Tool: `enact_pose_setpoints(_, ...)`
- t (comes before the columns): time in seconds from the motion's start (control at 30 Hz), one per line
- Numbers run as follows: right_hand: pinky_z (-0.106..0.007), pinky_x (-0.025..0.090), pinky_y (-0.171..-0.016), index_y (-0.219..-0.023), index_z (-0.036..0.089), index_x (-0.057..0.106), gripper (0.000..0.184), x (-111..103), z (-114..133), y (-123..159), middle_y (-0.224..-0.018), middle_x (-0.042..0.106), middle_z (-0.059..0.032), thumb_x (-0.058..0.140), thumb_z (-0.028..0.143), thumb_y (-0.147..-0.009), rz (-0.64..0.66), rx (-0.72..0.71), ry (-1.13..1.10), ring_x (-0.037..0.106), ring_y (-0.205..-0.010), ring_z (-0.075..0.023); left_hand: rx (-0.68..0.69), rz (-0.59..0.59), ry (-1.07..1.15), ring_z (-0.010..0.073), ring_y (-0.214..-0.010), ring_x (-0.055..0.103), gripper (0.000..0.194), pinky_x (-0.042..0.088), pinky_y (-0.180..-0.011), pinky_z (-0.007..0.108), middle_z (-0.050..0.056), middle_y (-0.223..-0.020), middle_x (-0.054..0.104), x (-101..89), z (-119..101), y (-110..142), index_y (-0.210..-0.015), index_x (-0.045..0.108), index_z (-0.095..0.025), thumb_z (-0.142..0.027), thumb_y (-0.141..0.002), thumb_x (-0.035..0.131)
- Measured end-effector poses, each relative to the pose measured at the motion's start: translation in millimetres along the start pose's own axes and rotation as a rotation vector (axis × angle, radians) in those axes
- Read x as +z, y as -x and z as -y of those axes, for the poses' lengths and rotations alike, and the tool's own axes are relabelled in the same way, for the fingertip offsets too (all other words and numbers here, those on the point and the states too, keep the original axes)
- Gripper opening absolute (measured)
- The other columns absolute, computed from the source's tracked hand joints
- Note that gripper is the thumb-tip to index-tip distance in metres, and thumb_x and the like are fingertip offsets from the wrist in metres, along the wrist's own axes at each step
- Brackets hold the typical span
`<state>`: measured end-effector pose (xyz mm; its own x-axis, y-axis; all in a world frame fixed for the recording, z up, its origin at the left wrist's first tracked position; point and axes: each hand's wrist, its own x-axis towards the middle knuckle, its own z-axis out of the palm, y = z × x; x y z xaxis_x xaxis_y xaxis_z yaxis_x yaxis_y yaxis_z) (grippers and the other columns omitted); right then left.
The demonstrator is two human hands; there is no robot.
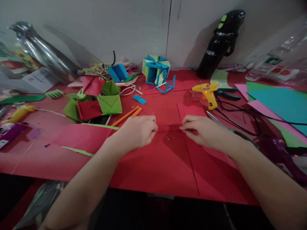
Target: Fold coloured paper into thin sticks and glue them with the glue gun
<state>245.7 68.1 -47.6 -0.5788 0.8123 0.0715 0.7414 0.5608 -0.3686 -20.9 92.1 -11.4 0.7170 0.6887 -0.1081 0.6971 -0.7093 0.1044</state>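
Note:
Between my two hands stretches a narrow strip of red paper [169,128], level and close above the red-covered table. The fingertips of my left hand [142,130] pinch its left end. Its right end is pinched by the thumb and forefinger of my right hand [195,129]. Red on red makes the strip's edges hard to follow. Two orange sticks [127,116] lie just beyond my left hand, and scissors [214,118] lie partly behind my right forearm. A cluster of folded red and green paper boxes [92,105] sits to the left of my left hand.
A yellow glue gun [207,92] with a black cord stands at back right, near a black flask [219,44]. A blue-green paper structure [157,70] stands at the back. Coloured sheets [280,102] lie right; a purple glue gun [280,156] lies beside my right forearm.

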Motion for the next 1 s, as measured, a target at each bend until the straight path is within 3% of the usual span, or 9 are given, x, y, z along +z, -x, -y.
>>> enact_pose_setpoints(0.23,-0.031,0.048,-0.080,-0.097,0.022,0.062,0.010,11.0,-8.7,-3.8,-0.097,0.064,-0.0053,0.052,0.021,-0.096,-0.088,0.092,-0.132,0.061,-0.086,-0.0179,-0.084,-0.012,0.141,0.0205,-0.091,0.063,0.017,0.042,-0.075,0.031,0.006,-0.097,0.066,10.2,3.2,-10.7,-0.088,0.064,-0.019,-0.015,-0.093,0.048)
enact_pose_setpoints(0.43,-0.031,0.047,-0.078,-0.097,0.023,0.060,0.006,11.0,-11.2,-3.3,-0.099,0.065,-0.0054,0.054,0.024,-0.096,-0.031,0.100,-0.126,0.062,-0.089,-0.0194,-0.054,-0.029,0.341,0.0181,-0.091,0.060,0.009,0.042,-0.080,0.031,0.003,-0.098,0.066,24.1,18.8,-14.1,-0.094,0.058,-0.020,-0.014,-0.089,0.052)
enact_pose_setpoints(1.0,-0.033,0.044,-0.077,-0.090,0.023,0.060,0.013,1.9,-27.4,4.3,-0.095,0.067,-0.0042,0.055,0.034,-0.096,0.025,0.087,-0.103,0.060,-0.087,-0.0202,0.070,-0.013,0.284,0.0178,-0.083,0.055,0.012,0.039,-0.074,0.031,0.004,-0.093,0.061,17.5,23.3,-10.8,-0.091,0.056,-0.018,-0.011,-0.090,0.046)
